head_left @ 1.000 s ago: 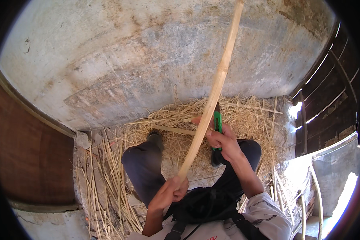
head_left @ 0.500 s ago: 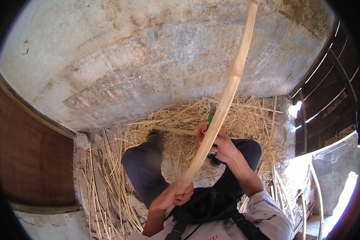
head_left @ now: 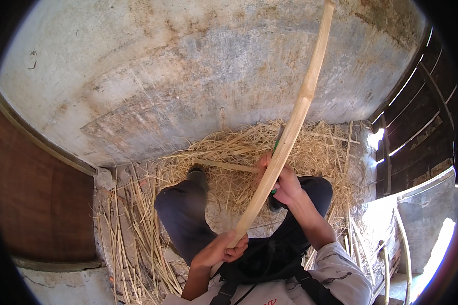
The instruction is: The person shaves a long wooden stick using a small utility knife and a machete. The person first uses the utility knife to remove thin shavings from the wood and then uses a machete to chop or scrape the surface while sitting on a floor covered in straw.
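Note:
A long pale bamboo strip point(head_left: 292, 129) with raised joints runs slantwise from my lap up past the wall. Around its lower end my left hand point(head_left: 220, 251) is closed, thumb lying along the strip. Farther up, my right hand point(head_left: 288, 184) is closed behind the strip, with fingers showing on both sides. It holds a green-handled knife point(head_left: 276, 146), mostly hidden by the bamboo; only bits of green and a dark narrow end show. Whether the blade touches the strip cannot be seen.
Shavings point(head_left: 224, 145) are heaped between my knees and the stained wall point(head_left: 188, 76). Thin bamboo strips point(head_left: 132, 239) lie at left, near a brown panel point(head_left: 40, 188). Another short strip point(head_left: 224, 165) crosses the heap. Poles point(head_left: 404, 249) lean at right, below dark slats point(head_left: 417, 112).
My right hand and the knife have shifted slightly up and right along the bamboo strip. The strip's upper part has swung a little right. My left hand stays nearly in place.

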Motion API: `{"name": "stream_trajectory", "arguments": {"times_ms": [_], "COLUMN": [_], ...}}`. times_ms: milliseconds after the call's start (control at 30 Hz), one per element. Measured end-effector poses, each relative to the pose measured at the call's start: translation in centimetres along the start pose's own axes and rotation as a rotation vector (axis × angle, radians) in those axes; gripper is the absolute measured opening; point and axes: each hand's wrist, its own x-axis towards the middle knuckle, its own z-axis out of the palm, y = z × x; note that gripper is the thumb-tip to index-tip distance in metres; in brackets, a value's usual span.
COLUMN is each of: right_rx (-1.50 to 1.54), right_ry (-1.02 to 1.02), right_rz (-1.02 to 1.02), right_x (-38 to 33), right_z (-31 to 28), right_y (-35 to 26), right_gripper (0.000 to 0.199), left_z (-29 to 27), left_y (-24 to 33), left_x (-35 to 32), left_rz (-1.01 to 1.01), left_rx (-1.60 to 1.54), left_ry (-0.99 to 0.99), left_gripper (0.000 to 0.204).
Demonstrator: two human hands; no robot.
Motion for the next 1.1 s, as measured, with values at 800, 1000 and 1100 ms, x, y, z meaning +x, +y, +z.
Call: {"name": "stream_trajectory", "arguments": {"times_ms": [800,1000,1100], "right_rx": [-1.506,-1.624,-1.66], "right_ry": [-0.216,-0.292,-0.307], "right_rz": [-0.631,-0.721,-0.728], "right_x": [-5.4,-5.7,-5.9], "right_z": [3.5,3.9,4.0], "right_y": [-2.6,-1.8,-1.6], "right_gripper": [0.047,0.051,0.053], "left_z": [1.6,3.4,3.6], "left_y": [1.8,3.0,3.2], "left_x": [0.5,0.6,0.7], "left_rz": [0.497,0.522,0.531], "left_rx": [0.639,0.672,0.686], "left_ry": [0.579,0.632,0.658], "left_gripper": [0.024,0.016,0.015]}}
